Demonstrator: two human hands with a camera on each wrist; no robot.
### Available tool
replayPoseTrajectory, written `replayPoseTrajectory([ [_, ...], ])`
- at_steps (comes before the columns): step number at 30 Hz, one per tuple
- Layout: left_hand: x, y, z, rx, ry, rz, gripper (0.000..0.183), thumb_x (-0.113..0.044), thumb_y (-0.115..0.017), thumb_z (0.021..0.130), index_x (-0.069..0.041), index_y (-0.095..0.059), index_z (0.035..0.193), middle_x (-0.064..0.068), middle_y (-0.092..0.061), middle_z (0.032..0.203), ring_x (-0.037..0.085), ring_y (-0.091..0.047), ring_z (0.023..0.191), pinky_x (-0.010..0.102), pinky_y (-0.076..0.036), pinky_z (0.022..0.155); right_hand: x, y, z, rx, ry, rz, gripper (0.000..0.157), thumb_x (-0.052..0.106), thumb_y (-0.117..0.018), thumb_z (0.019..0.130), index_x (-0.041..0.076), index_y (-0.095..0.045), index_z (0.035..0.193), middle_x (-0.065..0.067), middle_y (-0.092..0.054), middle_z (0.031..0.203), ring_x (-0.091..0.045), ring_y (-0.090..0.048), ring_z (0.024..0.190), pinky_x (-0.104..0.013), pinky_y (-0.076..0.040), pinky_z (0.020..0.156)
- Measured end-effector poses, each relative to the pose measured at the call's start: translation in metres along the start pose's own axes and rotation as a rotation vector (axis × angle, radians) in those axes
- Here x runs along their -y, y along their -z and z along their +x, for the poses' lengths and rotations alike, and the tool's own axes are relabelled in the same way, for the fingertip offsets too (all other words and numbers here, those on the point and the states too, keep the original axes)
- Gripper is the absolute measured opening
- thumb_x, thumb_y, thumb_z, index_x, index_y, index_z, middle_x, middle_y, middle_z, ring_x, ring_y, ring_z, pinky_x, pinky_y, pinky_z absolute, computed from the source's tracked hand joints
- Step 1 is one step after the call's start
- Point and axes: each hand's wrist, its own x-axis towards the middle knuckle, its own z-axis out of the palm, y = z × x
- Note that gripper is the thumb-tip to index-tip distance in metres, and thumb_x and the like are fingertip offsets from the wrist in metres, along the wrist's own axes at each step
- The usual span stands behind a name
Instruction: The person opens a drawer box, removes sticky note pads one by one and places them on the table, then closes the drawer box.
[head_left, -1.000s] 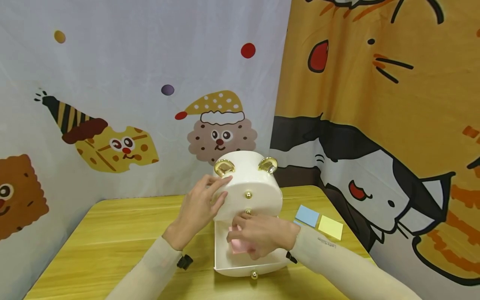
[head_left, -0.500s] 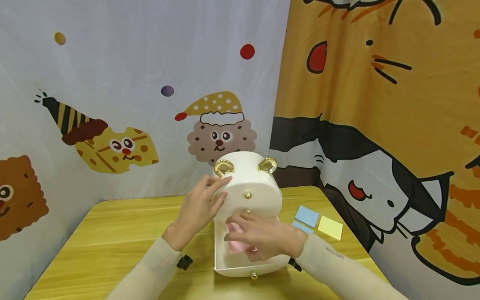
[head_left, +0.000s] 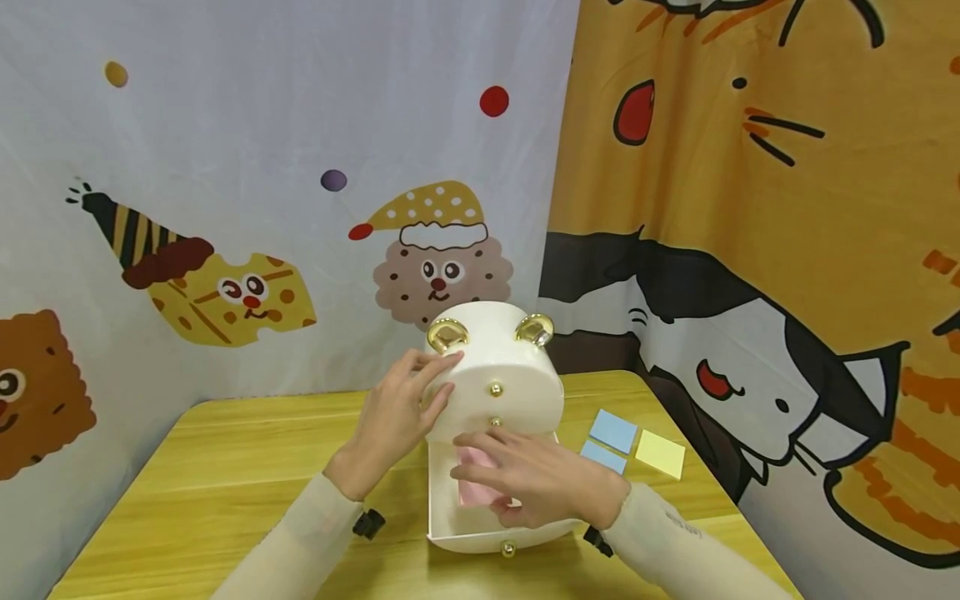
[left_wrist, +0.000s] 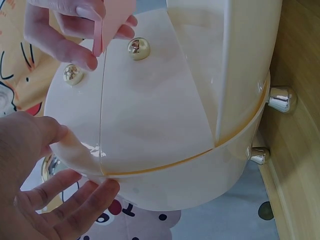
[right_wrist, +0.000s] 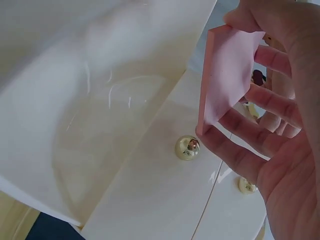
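A white drawer cabinet (head_left: 491, 333) with gold ears and round gold knobs stands on the table, its bottom drawer (head_left: 472, 527) pulled out. My left hand (head_left: 397, 417) rests on the cabinet's upper left corner, fingertips on the curved shell and thumb near the front; the left wrist view shows the fingers (left_wrist: 85, 202) fairly straight. Over the drawer, my right hand (head_left: 543, 479) holds a pink pad of sticky notes (head_left: 474, 487) by its edges. In the right wrist view the pad (right_wrist: 227, 75) is between thumb and fingertips, apart from the drawer's bare inside (right_wrist: 110, 125).
Two blue pads (head_left: 613, 432) and a yellow pad (head_left: 661, 454) lie on the wooden table (head_left: 270, 475) right of the cabinet. Printed cartoon curtains (head_left: 300, 125) hang behind the table and along its right side.
My right hand has shifted slightly to the right and its wrist has turned a little, still holding the pink pad. More of the nearer blue pad shows. My left hand has stayed in place.
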Motion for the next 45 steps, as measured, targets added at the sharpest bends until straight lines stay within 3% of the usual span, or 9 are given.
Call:
replayPoseTrajectory([
  [7, 0.001, 0.001, 0.000, -0.019, -0.011, -0.002, 0.051, -0.022, -0.088, 0.108, -0.028, -0.076, 0.156, 0.010, -0.073, 0.128, 0.025, -0.075, 0.096, 0.029, -0.059, 0.061, 0.003, 0.003, -0.009, -0.014, -0.071, 0.042, 0.077, 0.033, -0.099, 0.083, 0.028, -0.069, 0.154, -0.008, -0.061, 0.167, -0.023, -0.069, 0.137, -0.037, -0.067, 0.106],
  [14, 0.002, 0.000, 0.001, -0.029, -0.025, -0.008, 0.051, -0.021, -0.088, 0.107, -0.027, -0.076, 0.156, 0.011, -0.073, 0.126, 0.024, -0.074, 0.094, 0.028, -0.058, 0.061, 0.005, 0.005, -0.021, -0.032, -0.125, 0.036, 0.075, 0.032, -0.099, 0.081, 0.025, -0.071, 0.151, -0.010, -0.063, 0.165, -0.028, -0.069, 0.142, -0.044, -0.066, 0.115],
  [21, 0.002, -0.001, 0.001, -0.029, -0.024, -0.005, 0.050, -0.021, -0.089, 0.107, -0.027, -0.077, 0.156, 0.010, -0.074, 0.126, 0.024, -0.074, 0.094, 0.027, -0.058, 0.060, 0.002, 0.003, -0.035, -0.083, -0.145, 0.070, 0.075, 0.025, -0.100, 0.077, 0.022, -0.074, 0.148, -0.014, -0.065, 0.160, -0.028, -0.071, 0.135, -0.040, -0.067, 0.108],
  [28, 0.001, 0.000, 0.001, -0.026, -0.027, -0.016, 0.051, -0.021, -0.088, 0.107, -0.026, -0.076, 0.157, 0.010, -0.074, 0.127, 0.022, -0.072, 0.091, 0.026, -0.056, 0.060, -0.001, 0.003, -0.051, -0.060, -0.214, 0.142, 0.072, 0.023, -0.102, 0.081, 0.023, -0.075, 0.148, -0.013, -0.062, 0.164, -0.026, -0.070, 0.136, -0.036, -0.068, 0.102],
  [33, 0.001, 0.000, 0.001, -0.027, -0.021, -0.018, 0.050, -0.022, -0.088, 0.108, -0.026, -0.076, 0.156, 0.011, -0.073, 0.126, 0.022, -0.072, 0.091, 0.026, -0.055, 0.060, -0.004, 0.005, -0.062, -0.051, -0.259, 0.178, 0.073, 0.023, -0.104, 0.081, 0.024, -0.076, 0.148, -0.012, -0.064, 0.160, -0.023, -0.072, 0.129, -0.038, -0.068, 0.103],
  [40, 0.001, 0.000, 0.001, -0.023, -0.022, -0.014, 0.050, -0.021, -0.088, 0.108, -0.025, -0.077, 0.156, 0.011, -0.074, 0.127, 0.021, -0.071, 0.090, 0.023, -0.051, 0.057, -0.010, 0.006, -0.078, -0.061, -0.282, 0.217, 0.074, 0.019, -0.104, 0.081, 0.020, -0.075, 0.149, -0.014, -0.065, 0.157, -0.017, -0.069, 0.113, -0.027, -0.065, 0.088],
  [45, 0.001, -0.001, 0.001, -0.020, -0.020, -0.017, 0.050, -0.022, -0.088, 0.108, -0.025, -0.076, 0.156, 0.011, -0.074, 0.127, 0.021, -0.071, 0.090, 0.022, -0.050, 0.057, -0.013, 0.006, -0.088, -0.070, -0.310, 0.236, 0.074, 0.017, -0.103, 0.083, 0.020, -0.074, 0.151, -0.015, -0.066, 0.156, -0.015, -0.071, 0.109, -0.028, -0.065, 0.086],
])
